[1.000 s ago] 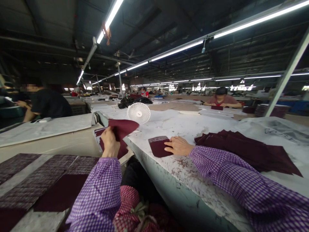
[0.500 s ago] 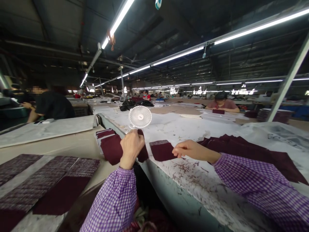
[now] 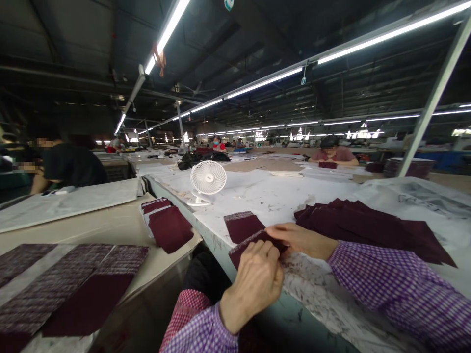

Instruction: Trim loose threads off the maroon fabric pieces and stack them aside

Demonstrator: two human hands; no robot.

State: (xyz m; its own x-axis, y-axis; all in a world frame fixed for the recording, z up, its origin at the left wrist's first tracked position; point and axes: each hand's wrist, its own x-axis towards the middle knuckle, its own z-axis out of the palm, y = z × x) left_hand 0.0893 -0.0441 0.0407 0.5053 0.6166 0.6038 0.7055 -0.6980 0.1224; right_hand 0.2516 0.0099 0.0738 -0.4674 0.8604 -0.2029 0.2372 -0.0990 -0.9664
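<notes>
Both hands are together over the near edge of the white-covered table. Closed fingers of my left hand (image 3: 255, 277) grip a maroon fabric piece (image 3: 246, 246) with a pale speckled strip along its top edge. My right hand (image 3: 300, 239) pinches the same piece at its right end; its fingertips are partly hidden behind the cloth and my left hand. Just behind lies another maroon fabric panel (image 3: 243, 226) with a similar speckled edge, flat on the table and partly covered by the held piece.
A stack of maroon pieces (image 3: 171, 228) sits on the beige table to the left, near speckled strips (image 3: 69, 274). A small white fan (image 3: 208, 177) stands behind my hands. Overlapping maroon panels (image 3: 364, 228) spread at right. Co-workers sit at far left and across the table.
My left hand has come right and toward me from beside the fan, bringing the maroon piece to my right hand. My right hand now grips it too. The view has shifted slightly.
</notes>
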